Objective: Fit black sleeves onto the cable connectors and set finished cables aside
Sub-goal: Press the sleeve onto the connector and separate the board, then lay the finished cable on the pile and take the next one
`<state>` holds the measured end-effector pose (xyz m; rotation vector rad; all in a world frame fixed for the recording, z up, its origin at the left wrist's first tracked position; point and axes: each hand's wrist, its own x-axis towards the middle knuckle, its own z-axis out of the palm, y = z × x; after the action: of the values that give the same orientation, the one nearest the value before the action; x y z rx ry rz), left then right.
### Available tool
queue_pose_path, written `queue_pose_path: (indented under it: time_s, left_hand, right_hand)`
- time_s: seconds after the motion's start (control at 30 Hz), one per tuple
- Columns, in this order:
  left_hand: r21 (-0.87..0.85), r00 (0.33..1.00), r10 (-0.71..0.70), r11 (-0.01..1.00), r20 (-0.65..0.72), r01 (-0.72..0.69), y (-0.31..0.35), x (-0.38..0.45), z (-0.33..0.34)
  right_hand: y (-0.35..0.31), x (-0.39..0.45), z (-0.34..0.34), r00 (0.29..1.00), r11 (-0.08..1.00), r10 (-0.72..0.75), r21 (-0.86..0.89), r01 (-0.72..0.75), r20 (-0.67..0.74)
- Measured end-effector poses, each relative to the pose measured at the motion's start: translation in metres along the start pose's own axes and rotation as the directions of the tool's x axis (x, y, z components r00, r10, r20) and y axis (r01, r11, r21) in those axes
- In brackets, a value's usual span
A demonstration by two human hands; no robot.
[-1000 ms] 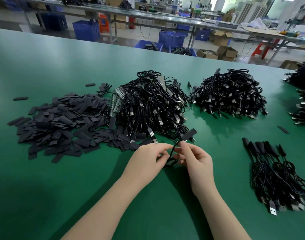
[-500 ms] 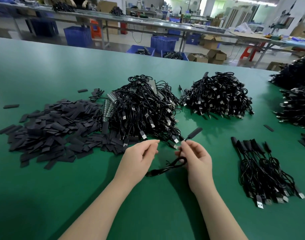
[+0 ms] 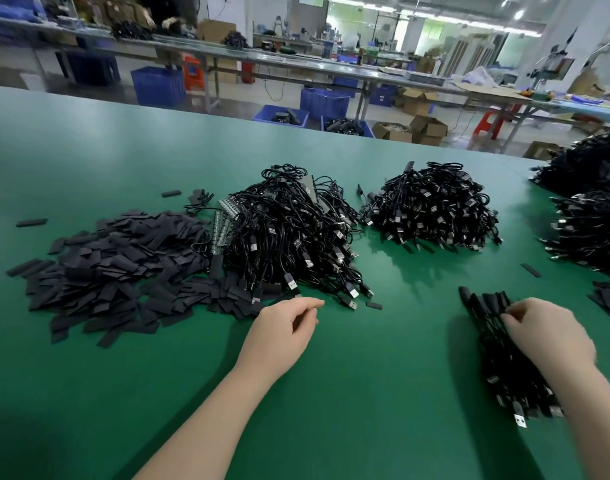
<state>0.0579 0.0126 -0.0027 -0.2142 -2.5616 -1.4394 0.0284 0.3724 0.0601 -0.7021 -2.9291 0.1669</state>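
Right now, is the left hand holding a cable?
No: the left hand hovers with loosely curled fingers holding nothing, just short of the unsleeved cable pile, above the green table.

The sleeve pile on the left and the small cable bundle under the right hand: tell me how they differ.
The sleeve pile is loose flat strips spread wide; the cable bundle is a narrow row of cables laid side by side. No hand touches the sleeve pile, though the left hand hovers near it; the right hand rests on the cable bundle. Both are black and lie on the green table.
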Motion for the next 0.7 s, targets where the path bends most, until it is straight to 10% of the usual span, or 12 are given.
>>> queue_pose_path:
  time_s: [0.27, 0.47, 0.7]
  left_hand:
    - [-0.002, 0.999, -0.026, 1.0, -0.027, 0.026, 0.0, 0.002, -0.001]
    - [0.137, 0.998, 0.018, 0.991, -0.058, -0.01, 0.001, 0.008, -0.003]
    - [0.076, 0.994, -0.037, 0.996, -0.104, 0.045, -0.007, 0.015, 0.0]
  right_hand:
    - [-0.018, 0.012, 0.003, 0.978, 0.938, -0.208, -0.283, 0.198, -0.007]
    - [-0.109, -0.001, -0.023, 0.829, 0.838, -0.498, 0.103, 0.535, -0.254]
    - [-0.237, 0.02, -0.019, 0.782, 0.682, -0.608, 0.414, 0.603, -0.136]
